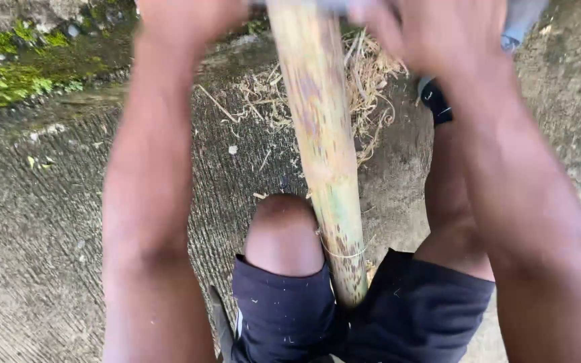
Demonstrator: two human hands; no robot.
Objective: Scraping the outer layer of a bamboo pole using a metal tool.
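A person is sitting low over a grooved concrete floor [48,222], and a long bamboo pole [321,154] is running away from them. The near end of the pole is sitting between the person's legs, tucked by the dark shorts [284,309] and touching the bare knee [282,232]. The far end is going up to the top edge of the picture.

A pile of dry, pale shavings [371,87] is lying on the floor by the pole, so some scraping looks done already. The pole is showing yellow skin with brown and green spots along most of it, so a lot looks left to do.

The left hand [189,17] and the right hand [432,27] are both reaching to the top of the pole. They are blurry and cut off there. I cannot tell if the fingers are closed or what they are holding. Green moss [15,74] is growing on the ground at the far left.
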